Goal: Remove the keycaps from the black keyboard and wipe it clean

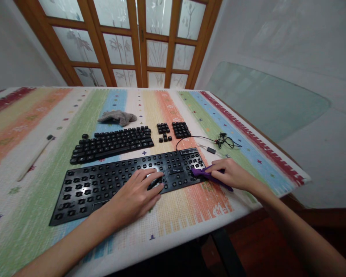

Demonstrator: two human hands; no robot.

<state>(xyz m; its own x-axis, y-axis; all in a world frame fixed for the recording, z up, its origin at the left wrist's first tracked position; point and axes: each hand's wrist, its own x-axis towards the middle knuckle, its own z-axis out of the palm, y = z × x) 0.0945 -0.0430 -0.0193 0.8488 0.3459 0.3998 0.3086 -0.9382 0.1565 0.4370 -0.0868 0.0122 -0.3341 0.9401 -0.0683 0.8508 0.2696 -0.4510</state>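
A black keyboard base (109,181) with its keycaps off lies slantwise on the table, its bare switch posts showing. Across its near middle edge rests my left hand (141,188), palm down, fingers bent onto the top and holding the board; the undersides of the fingertips are hidden. My right hand (229,173) is closed around a purple cloth (212,177). The cloth's bunched end touches the number pad area at the board's right end. Behind the base, the loose black keycaps (115,142) are laid out in keyboard order, with the number pad keycaps (181,130) in a separate block.
A crumpled grey cloth (118,117) lies behind the keycaps. To the left is a pale stick with a dark tip (36,157). The keyboard's cable (226,141) is bundled at the right. A striped tablecloth (23,204) covers the table; the near edge runs below my hands.
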